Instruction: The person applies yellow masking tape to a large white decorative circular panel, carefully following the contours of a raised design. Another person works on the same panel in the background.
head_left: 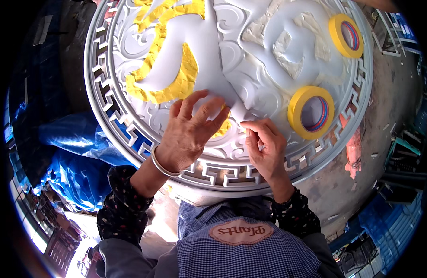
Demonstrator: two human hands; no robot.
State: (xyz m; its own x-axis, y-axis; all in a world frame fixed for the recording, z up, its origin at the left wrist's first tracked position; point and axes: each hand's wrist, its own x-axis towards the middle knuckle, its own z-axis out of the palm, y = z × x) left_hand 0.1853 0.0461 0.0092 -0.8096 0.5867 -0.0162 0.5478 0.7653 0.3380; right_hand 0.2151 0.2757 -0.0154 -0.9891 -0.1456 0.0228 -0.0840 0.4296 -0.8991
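Note:
A large round grey relief panel [98,85] with a pierced key-pattern border lies in front of me. Yellow masking tape [187,69] edges a smooth raised figure on its left half. My left hand [191,123] rests on the carving with fingers bent and apart, its thumb beside a small yellow tape piece [222,129] low on the figure. Just right of it, my right hand [265,143] pinches thumb and forefinger together at the relief's surface. Whatever is between those fingertips is too small to make out.
Two yellow tape rolls, one nearer [295,111] and one farther [336,34], lie on the panel's right side. Paler tape [311,23] borders another raised shape. Blue sheeting [76,173] is bunched at left; a pinkish object [354,153] lies on the floor at right.

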